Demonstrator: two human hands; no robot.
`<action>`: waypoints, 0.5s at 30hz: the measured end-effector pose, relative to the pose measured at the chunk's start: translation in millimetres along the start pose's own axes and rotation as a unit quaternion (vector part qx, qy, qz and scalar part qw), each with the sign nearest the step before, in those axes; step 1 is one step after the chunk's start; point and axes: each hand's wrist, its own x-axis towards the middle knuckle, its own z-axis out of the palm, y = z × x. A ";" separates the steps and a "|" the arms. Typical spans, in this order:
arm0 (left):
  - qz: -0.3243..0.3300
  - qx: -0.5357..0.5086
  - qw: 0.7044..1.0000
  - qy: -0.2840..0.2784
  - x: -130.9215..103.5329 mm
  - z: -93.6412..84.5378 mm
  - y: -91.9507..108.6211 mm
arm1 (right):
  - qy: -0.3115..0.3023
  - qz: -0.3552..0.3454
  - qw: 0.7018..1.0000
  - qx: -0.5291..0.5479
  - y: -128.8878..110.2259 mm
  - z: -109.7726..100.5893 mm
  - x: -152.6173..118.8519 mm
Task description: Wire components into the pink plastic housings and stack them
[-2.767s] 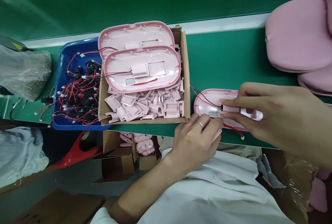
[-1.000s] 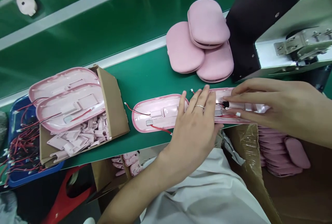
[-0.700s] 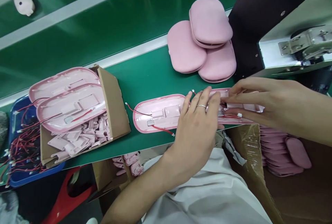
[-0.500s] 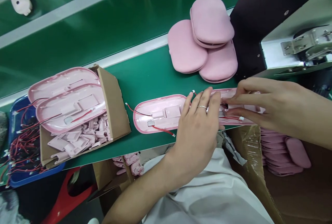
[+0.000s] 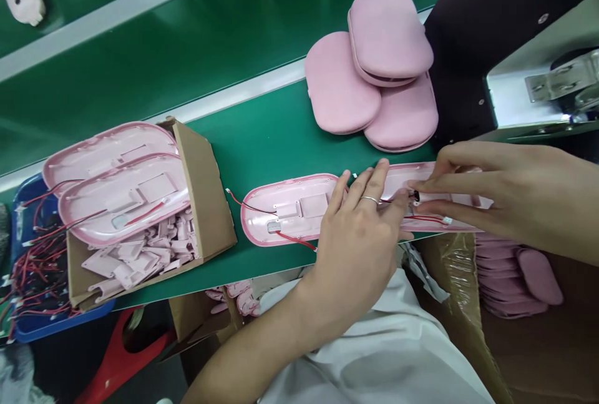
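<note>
Pink oval plastic shell [image 5: 435,201] with red wires lies on the green belt [image 5: 262,135], under both hands. Right hand [image 5: 505,195] pinches a small black part [image 5: 415,195] on it; left hand [image 5: 358,238] presses flat, fingers spread. Another pink wired shell [image 5: 285,207] lies just beside, three pink padded lids [image 5: 374,73] behind.

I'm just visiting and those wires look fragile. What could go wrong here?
The right hand pinches a small black part on thin red wires inside the pink shell; a tug might pull a wire loose. That shell overhangs the table edge above a box, so it could slip off. The left hand lies across the neighbouring shell and might snag its red wire.
</note>
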 end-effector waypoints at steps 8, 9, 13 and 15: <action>0.003 0.012 1.000 -0.007 2.1 -5.5 0.9 | 0.054 0.008 0.998 -0.036 -4.0 7.3 -9.2; 0.004 0.014 1.000 -0.002 1.9 -4.5 2.1 | 0.048 -0.006 0.998 -0.049 -3.3 6.8 -8.7; 0.005 0.019 1.000 0.020 1.1 1.5 5.7 | 0.022 -0.081 0.995 -0.062 4.5 3.1 -3.3; 0.007 0.022 1.000 0.021 1.0 1.7 6.2 | 0.037 -0.092 0.993 -0.061 5.0 5.5 -2.7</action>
